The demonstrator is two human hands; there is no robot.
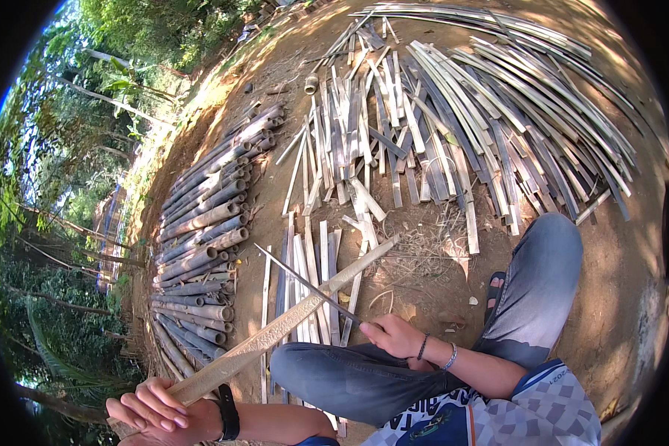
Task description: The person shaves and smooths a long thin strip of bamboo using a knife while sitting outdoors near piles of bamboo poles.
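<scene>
Sitting on bare earth, gripping a long bamboo strip (282, 323) in the left hand (160, 412), fingers clenched around its near end, strip slanting up and away over the knee. Clasping a long thin blade (305, 281) in the right hand (394, 336), fingers curled around the handle, blade crossing the strip. Lying beyond: round bamboo poles (201, 245) stacked left, split slats (453, 126) fanned ahead.
</scene>
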